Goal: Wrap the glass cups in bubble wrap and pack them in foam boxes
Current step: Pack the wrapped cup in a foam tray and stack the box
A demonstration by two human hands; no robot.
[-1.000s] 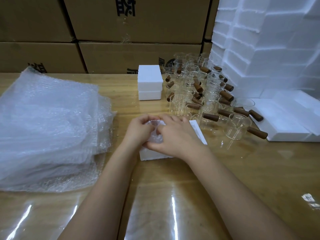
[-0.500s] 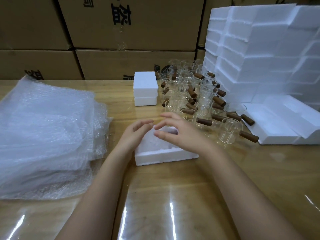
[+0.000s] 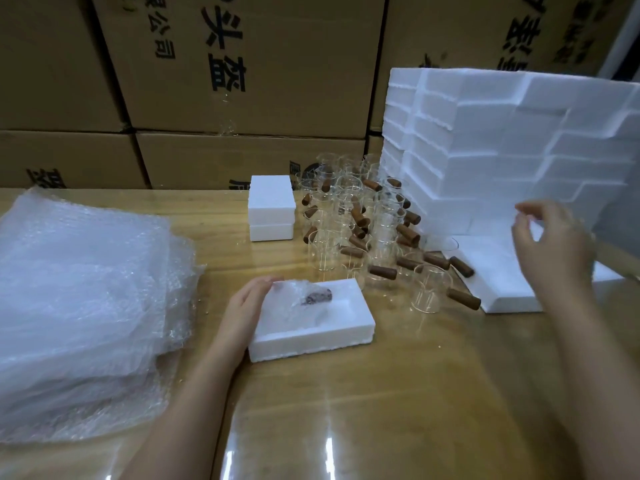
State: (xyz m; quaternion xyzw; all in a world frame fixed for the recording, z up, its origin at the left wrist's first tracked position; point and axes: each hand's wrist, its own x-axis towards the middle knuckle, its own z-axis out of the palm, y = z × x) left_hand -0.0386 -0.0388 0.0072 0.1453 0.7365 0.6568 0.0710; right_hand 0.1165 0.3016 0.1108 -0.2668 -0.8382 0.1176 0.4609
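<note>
Left hand (image 3: 247, 299) lies flat against the light box (image 3: 311, 337) holding the fragile wrapped cup (image 3: 308, 299), while right hand (image 3: 550, 244), blurred, seems empty over a brittle foam slab (image 3: 491, 271), best gripped by edges.

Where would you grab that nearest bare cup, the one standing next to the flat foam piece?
Probably by its wooden handle, coming from the near side. The cup stands upright with the handle sticking out sideways to the right, toward the foam slab. Other cups crowd its left and back, not its front. The right hand hovers nearby.
</note>
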